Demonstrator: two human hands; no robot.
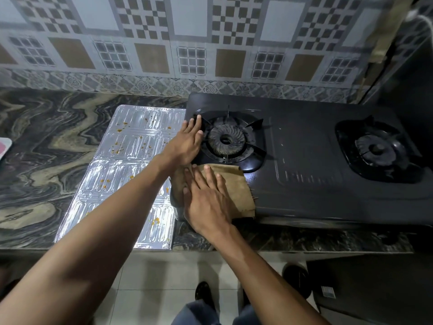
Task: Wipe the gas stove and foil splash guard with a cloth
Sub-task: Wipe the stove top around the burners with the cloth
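Stove: black two-burner gas stove (304,146) on dark marbled stone counter (46,141); patterned tiled wall (187,43) behind
Cloth: tan cloth (234,191) on stove's front-left corner; right hand (206,198) spread flat upon it
Left hand (187,141): fingers extended, resting at left burner (226,140)
Guard: stained silver foil splash guard (126,174) flat beside stove

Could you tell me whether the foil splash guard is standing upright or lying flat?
Lying flat: the foil splash guard rests unfolded on the countertop, left of the stove.

The scene is seen from one head-worn wide-angle camera only, directed forward and steeply down. The countertop (46,146) is viewed from close above, the tiled wall (187,43) lies ahead, and the floor (150,289) is seen below.
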